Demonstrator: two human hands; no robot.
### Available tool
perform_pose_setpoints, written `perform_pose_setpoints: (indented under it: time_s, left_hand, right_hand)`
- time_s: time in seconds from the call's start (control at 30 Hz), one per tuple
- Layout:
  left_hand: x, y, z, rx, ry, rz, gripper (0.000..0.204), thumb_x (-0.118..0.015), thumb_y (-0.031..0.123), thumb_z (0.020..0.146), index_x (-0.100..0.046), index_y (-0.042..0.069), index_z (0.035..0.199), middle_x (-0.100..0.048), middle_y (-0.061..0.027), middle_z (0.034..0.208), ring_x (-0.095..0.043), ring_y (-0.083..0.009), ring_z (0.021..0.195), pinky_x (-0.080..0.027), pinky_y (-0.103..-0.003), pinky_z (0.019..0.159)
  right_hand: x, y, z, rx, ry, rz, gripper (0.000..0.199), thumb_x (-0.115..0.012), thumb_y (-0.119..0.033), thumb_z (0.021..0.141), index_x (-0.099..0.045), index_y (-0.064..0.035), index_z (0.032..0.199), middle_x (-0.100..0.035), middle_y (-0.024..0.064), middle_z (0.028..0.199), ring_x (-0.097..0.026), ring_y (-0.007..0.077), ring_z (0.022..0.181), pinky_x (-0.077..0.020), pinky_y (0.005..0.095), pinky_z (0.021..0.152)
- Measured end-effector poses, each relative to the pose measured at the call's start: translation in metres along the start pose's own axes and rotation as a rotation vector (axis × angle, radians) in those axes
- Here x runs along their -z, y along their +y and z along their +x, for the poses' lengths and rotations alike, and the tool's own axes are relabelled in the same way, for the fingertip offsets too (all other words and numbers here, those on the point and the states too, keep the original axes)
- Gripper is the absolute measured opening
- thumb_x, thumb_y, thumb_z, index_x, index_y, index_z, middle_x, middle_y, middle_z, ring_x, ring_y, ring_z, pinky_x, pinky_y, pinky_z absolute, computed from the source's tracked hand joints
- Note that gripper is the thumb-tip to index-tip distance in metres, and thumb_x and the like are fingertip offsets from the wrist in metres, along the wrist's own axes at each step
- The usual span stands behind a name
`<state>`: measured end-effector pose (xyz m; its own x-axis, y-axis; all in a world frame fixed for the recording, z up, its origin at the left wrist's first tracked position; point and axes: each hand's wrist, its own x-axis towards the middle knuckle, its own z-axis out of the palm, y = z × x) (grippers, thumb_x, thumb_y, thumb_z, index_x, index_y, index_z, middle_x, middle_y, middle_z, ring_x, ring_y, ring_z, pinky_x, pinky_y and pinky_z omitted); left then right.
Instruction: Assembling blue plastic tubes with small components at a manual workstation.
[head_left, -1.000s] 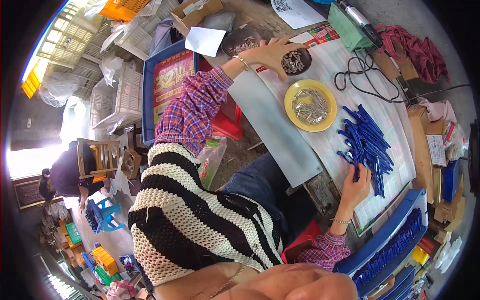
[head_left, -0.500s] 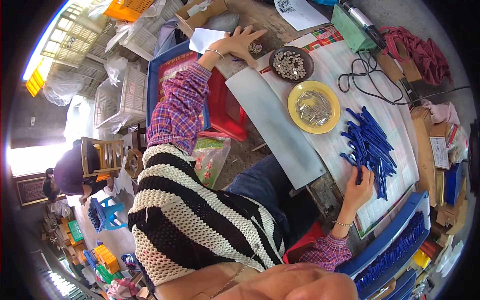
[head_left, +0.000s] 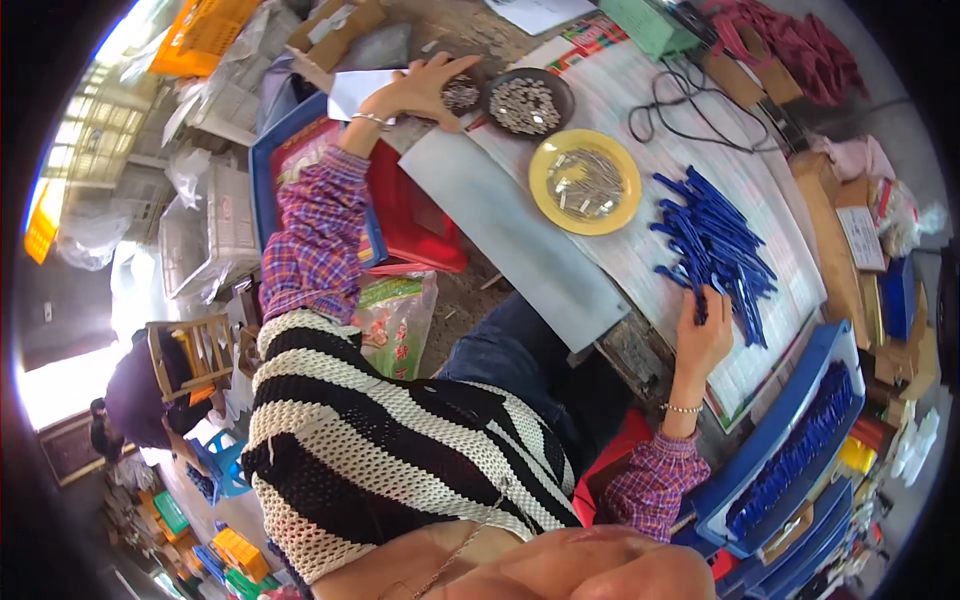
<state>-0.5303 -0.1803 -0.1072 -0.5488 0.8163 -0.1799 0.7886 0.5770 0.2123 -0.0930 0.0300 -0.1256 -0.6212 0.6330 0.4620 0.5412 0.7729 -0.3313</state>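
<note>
Right hand first: lay at the near edge of the heap of slim blue plastic pen barrels, fingers curled over the ends of a few of them. Could not tell whether clenched on them or only resting. Sat palm-down on the pale printed sheet covering the desk, wrist with a thin bracelet just off the desk's near edge.

Left hand next: stretched far out, fingers spread and loose over a small dark bowl of tiny silvery metal parts, tips touching its contents, nothing visibly gripped.

Outward from there: stood just beside that bowl a larger dark round dish of similar silvery bits. Lay nearer the heap a yellow round plate of thin metal pieces, apart from the barrels. Waited below the right wrist a blue plastic tray filled with more blue barrels.

Judged the barrels light, stiff and smooth: apt to roll and slide off one another, not fragile. Best taken round the middle of the shaft, a few at a time, pinched between thumb and fingers rather than by the tapered ends. Judged the metal parts tiny and fiddly, needing a fingertip pinch.
</note>
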Motion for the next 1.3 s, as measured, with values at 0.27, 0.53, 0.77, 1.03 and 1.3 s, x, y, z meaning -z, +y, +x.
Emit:
perform_pose_setpoints:
  time_s: [0.27,0.53,0.77,1.03,1.3]
  left_hand:
    - [-0.001,0.03,-0.001,-0.367,0.432,-0.163,0.061,-0.069,0.024,0.071,-0.05,0.016,0.128,-0.053,-0.0105,0.127,-0.05,-0.0259,0.116,-0.04,-0.034,0.095]
    - [-0.01,0.147,-0.041,-0.463,0.148,-0.63,0.028,-0.063,0.007,0.073,-0.065,0.007,0.102,-0.064,-0.0101,0.097,-0.06,-0.022,0.084,-0.047,-0.035,0.075]
    - [-0.042,0.174,-0.037,-0.564,0.275,-0.453,0.027,-0.064,0.008,0.071,-0.064,0.007,0.098,-0.06,-0.0105,0.093,-0.055,-0.0285,0.089,-0.045,-0.035,0.079]
    - [-0.054,0.182,-0.043,-0.508,0.295,-0.374,0.03,-0.065,0.007,0.071,-0.064,0.006,0.101,-0.06,-0.0122,0.094,-0.055,-0.0289,0.094,-0.044,-0.035,0.082]
    - [-0.057,0.187,-0.04,-0.497,0.345,-0.368,0.016,-0.062,0.003,0.073,-0.063,0.001,0.089,-0.06,-0.0108,0.084,-0.056,-0.0274,0.085,-0.045,-0.035,0.076]
  right_hand:
    - [0.005,0.002,0.0,-0.089,-0.01,0.081,0.017,-0.071,-0.014,0.074,-0.064,-0.0042,0.087,-0.062,0.0122,0.082,-0.061,0.0291,0.07,-0.0484,0.0342,0.062]
    - [0.037,0.026,-0.003,-0.203,0.052,0.163,0.018,-0.07,-0.011,0.074,-0.064,-0.0019,0.089,-0.059,0.0092,0.073,-0.057,0.0203,0.062,-0.043,0.0288,0.056]
    - [0.084,0.11,-0.028,-0.367,0.115,-0.136,0.025,-0.068,-0.015,0.075,-0.065,-0.0007,0.096,-0.063,0.0133,0.083,-0.061,0.0282,0.074,-0.0468,0.0338,0.069]
    - [0.052,0.109,-0.015,-0.42,0.052,0.051,0.024,-0.068,-0.013,0.075,-0.067,-0.0016,0.096,-0.066,0.0156,0.086,-0.064,0.0244,0.075,-0.0466,0.0312,0.066]
    - [0.056,0.096,-0.013,-0.283,0.095,0.168,0.022,-0.068,-0.009,0.076,-0.065,-0.0008,0.097,-0.063,0.0079,0.082,-0.057,0.0146,0.067,-0.0423,0.0244,0.058]
